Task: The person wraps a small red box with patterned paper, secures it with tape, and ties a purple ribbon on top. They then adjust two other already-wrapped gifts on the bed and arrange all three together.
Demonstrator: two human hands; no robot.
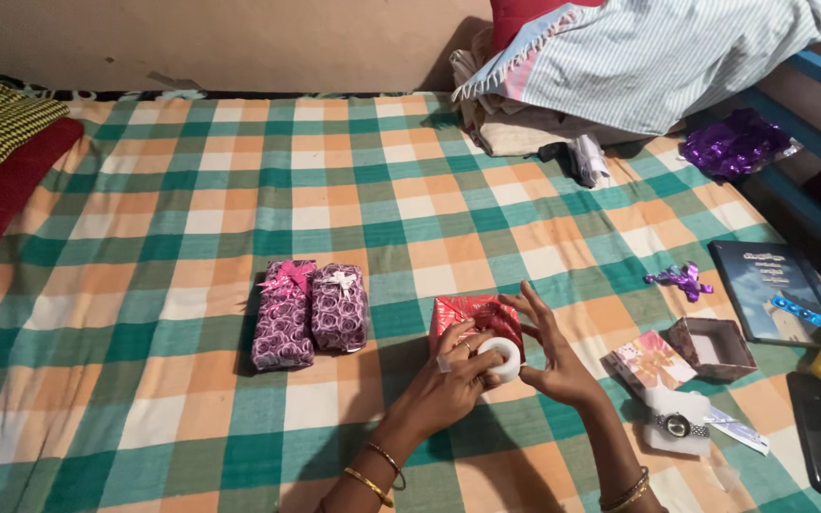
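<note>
We note the left hand (453,375), palm down with fingers curled, gripping a white roll of clear tape (503,358). The right hand (551,356) arches over it, fingertips pinching the roll's edge at 3 o'clock. A red foil-wrapped box (472,315) on the checked bedsheet (192,218) touches the roll at 12 o'clock.

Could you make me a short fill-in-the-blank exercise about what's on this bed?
1. Both hands, left hand and right hand, hold a white roll of ____.
2. Behind the roll of tape lies a parcel wrapped in shiny ____ paper.
3. The two purple wrapped gifts each carry a ____ on top.
4. The small open box on the checked sheet sits beside a wrist____.

Missing words: tape; red; bow; watch
</note>
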